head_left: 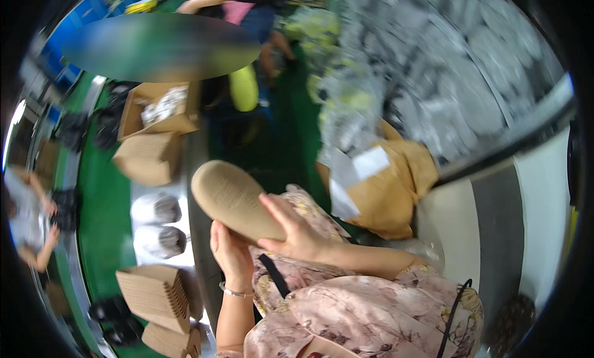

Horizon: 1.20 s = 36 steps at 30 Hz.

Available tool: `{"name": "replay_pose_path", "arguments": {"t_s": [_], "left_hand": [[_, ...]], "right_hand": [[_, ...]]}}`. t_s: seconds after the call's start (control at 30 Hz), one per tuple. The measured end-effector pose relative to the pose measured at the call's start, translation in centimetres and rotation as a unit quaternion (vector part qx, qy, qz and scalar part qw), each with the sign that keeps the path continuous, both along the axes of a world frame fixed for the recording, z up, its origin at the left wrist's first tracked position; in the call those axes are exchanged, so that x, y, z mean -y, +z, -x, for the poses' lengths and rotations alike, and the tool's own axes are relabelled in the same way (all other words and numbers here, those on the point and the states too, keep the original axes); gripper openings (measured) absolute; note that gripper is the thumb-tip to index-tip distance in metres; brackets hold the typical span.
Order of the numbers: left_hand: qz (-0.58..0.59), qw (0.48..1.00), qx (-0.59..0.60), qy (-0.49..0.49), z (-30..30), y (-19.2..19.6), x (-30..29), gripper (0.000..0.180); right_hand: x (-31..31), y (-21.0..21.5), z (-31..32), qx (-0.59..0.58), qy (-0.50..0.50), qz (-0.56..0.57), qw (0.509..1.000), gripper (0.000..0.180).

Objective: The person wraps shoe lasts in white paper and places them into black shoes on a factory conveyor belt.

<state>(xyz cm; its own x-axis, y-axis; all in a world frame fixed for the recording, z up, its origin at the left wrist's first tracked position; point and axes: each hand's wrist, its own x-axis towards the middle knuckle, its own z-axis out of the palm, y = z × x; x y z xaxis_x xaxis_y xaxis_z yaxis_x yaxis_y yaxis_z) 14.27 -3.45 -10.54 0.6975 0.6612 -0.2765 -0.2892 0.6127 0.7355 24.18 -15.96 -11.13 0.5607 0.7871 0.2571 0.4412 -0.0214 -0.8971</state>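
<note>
Sole (228,194), tan and smooth, is up in the air in front of the person's body, tilted with its far end toward the upper left, held between two hands. The right hand (301,234) grips its near end, the digits spread moderately apart: one lies against the right edge, another presses low on the near end. The left hand (234,257), with a bangle (235,292) at the wrist, is half closed and cupped at the lower left edge, fingertips against it; its hold looks lighter, though blur makes that hard to judge. Left of the hands, two pale wrapped bundles (148,209) sit on the bench (145,258) between brown cartons (148,160). A brown sack (390,194) stands right of the hands.
</note>
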Motion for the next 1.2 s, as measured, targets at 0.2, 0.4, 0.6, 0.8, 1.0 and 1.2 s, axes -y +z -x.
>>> {"name": "replay_pose_path", "arguments": {"t_s": [0.2, 0.4, 0.6, 0.8, 1.0, 1.2], "left_hand": [[-0.234, 0.953, -0.168, -0.098, -2.1, -2.1, 2.2, 0.036], [0.107, 0.985, -0.122, -0.052, -1.1, -4.1, 2.3, 0.045], [0.103, 0.972, -0.204, -0.048, -4.5, -2.6, 4.4, 0.045], [0.062, 0.962, -0.258, -0.059, -2.6, -6.4, 3.2, 0.046], [0.072, 0.961, -0.262, -0.05, -5.6, -5.2, 3.1, 0.038], [-0.07, 0.952, -0.297, -0.037, -5.6, -7.0, 2.1, 0.028]], "right_hand": [[7.8, -5.3, -3.2, -0.233, 0.014, -0.045, 0.971, 0.065], [12.3, -21.1, -17.2, -0.138, -0.384, 0.122, 0.905, 0.033], [10.6, -35.7, -21.6, -0.085, -0.475, 0.315, 0.817, 0.049], [7.6, -34.6, -19.3, -0.12, -0.456, 0.418, 0.776, 0.047], [11.5, -36.1, -20.3, -0.152, -0.449, 0.338, 0.813, 0.022], [12.5, -29.6, -20.4, -0.38, -0.374, -0.017, 0.846, 0.02]]}}
